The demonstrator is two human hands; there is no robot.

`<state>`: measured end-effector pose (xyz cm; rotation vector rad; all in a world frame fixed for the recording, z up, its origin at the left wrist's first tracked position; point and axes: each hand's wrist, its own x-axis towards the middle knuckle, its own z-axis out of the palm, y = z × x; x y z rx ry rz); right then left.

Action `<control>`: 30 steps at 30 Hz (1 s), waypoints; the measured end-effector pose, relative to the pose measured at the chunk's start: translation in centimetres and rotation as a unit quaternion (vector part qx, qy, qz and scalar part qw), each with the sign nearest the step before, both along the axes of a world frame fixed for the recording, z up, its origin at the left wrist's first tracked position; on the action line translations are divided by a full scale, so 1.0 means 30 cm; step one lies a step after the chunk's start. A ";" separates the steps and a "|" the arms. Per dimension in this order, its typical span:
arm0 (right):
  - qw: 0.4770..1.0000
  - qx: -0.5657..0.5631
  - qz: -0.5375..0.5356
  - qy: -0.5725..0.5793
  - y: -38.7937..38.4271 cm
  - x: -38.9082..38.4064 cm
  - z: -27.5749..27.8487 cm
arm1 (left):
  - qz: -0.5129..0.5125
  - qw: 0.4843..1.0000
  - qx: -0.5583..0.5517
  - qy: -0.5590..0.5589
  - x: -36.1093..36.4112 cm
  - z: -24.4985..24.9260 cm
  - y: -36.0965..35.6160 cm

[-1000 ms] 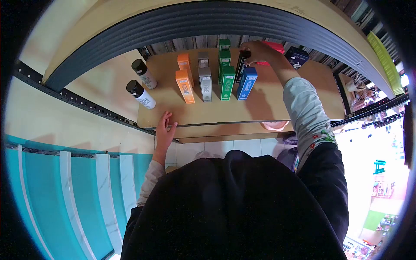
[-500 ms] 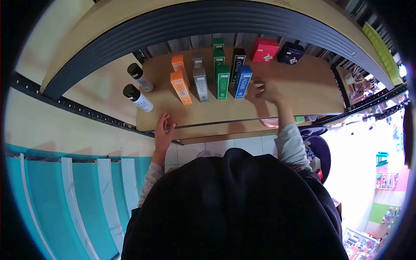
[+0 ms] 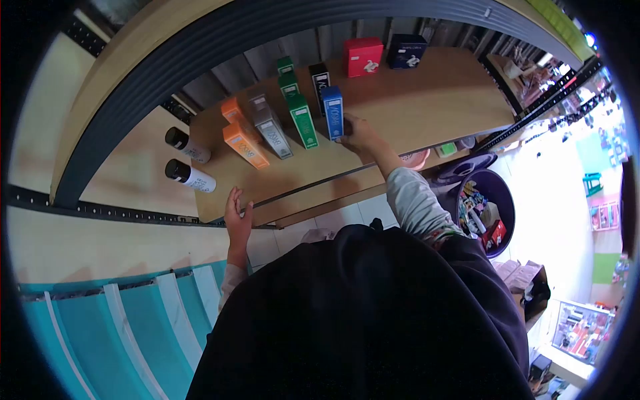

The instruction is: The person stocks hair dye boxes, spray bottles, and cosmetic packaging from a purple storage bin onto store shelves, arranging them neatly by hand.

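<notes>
My right hand (image 3: 363,135) is closed at the lower right side of an upright blue box (image 3: 333,115), its thumb by the front bottom edge and its other fingers partly hidden. Just behind that box stands a black box (image 3: 319,79). To the left are rows of slim boxes: green (image 3: 303,123), grey (image 3: 272,131) and orange (image 3: 247,147), with more of the same colours behind. My left hand (image 3: 238,217) rests at the shelf's front left edge, thumb and fingers apart, holding nothing.
Two black-capped white bottles (image 3: 200,181) stand at the shelf's left end. Further back are a red box (image 3: 363,57) and a dark blue box (image 3: 407,52). An upper shelf edge (image 3: 220,40) arches overhead. A purple bin (image 3: 509,217) with packaging inside stands on the floor at right.
My right hand has moved left to the blue box and closed on its lower side. The camera view has turned, tilting the shelf. My left hand stays at the shelf edge.
</notes>
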<state>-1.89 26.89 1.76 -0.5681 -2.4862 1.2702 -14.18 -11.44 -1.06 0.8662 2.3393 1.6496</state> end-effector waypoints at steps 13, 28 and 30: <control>0.987 -0.040 -0.110 0.106 0.022 0.245 -0.003 | -0.002 0.999 0.043 0.001 0.015 -0.014 0.055; 0.876 -0.156 -0.457 -0.004 0.217 1.615 -0.532 | -0.369 0.920 -0.107 0.075 0.911 -0.109 0.865; 0.803 -0.292 -0.518 0.033 0.264 1.806 -0.627 | -0.381 0.914 -0.132 0.037 1.035 -0.179 0.954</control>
